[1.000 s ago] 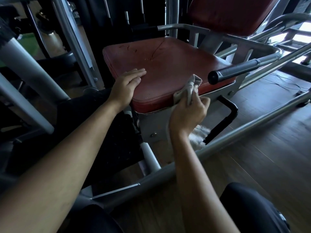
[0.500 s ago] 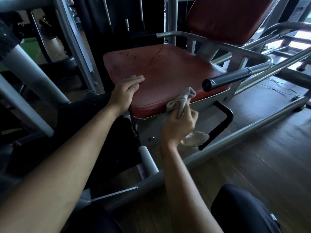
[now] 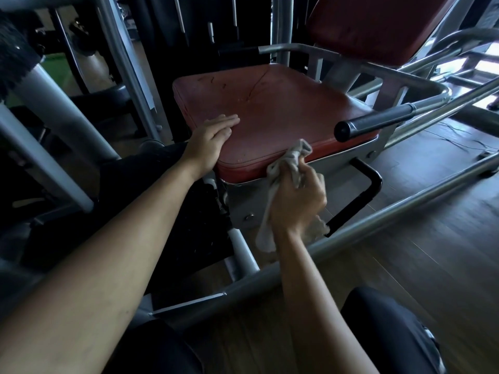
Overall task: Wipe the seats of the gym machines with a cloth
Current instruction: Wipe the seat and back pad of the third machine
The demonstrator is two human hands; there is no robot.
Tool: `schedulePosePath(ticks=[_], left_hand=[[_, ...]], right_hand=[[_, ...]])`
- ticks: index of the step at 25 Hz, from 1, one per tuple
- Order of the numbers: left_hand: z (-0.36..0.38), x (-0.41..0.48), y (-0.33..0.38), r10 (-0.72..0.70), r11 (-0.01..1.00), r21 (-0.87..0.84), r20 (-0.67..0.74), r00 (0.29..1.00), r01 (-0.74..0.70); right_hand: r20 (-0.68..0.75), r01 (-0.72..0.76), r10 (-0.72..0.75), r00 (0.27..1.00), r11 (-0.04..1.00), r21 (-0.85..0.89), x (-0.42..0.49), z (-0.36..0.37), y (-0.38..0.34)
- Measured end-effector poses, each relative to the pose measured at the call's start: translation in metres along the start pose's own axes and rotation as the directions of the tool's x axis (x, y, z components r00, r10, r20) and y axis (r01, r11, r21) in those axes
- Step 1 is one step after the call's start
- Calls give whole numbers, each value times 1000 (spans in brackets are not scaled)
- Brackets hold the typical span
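Observation:
A worn red padded seat [image 3: 272, 114] of a gym machine fills the middle of the view, cracked and scratched on top. My left hand [image 3: 210, 143] lies flat on its near left corner with straight fingers. My right hand [image 3: 297, 201] grips a bunched grey cloth [image 3: 291, 160] against the seat's front edge. The cloth's top sticks up above my fingers and its loose ends hang below my wrist. A red backrest [image 3: 378, 25] rises behind the seat.
A black-gripped handle bar [image 3: 375, 122] juts out over the seat's right side. A black bent lever [image 3: 364, 195] sits under the seat front. Silver frame tubes [image 3: 405, 209] cross the wooden floor [image 3: 405, 265]. My dark-clad knees are at the bottom.
My right hand with the cloth slid left along the seat's front edge and dropped slightly. My left hand stayed flat on the near left corner. The view shifted a little.

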State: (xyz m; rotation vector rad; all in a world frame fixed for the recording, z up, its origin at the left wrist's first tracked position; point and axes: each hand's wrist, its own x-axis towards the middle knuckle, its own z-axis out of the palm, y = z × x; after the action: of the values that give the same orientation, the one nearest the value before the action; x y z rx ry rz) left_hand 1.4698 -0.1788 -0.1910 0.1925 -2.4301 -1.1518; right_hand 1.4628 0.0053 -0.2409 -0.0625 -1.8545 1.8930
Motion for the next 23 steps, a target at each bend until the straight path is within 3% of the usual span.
schedulePosePath(ticks=[4,8,12,14,19,23], left_hand=[[1,2,-1,-2,1000,-25,-18,1000,2],[0,1,0,-4,1000,-22,-6,1000,4],[1,-2,3,-10,1000,-29,-29,1000,9],[3,-2,5,-13,999,-41,-53,999,11],[3,-3,9,-25,1000,-2,-33,999,25],[4,-3,9,-26,1000,-2,-52,998,26]], right_hand=[[-59,-18,19,998,1000,18,-9,12,-6],[104,81,-86,991,995,52,-34,8,-13],[-22,-31,31,999,1000,-2,28,2,-4],[-32,-15,14,999,1000,-27,16,6,-7],[200,46,-41,979,999,-20,-8,-6,-3],[86,-7,11,996,999,-45,25,-5,-4]])
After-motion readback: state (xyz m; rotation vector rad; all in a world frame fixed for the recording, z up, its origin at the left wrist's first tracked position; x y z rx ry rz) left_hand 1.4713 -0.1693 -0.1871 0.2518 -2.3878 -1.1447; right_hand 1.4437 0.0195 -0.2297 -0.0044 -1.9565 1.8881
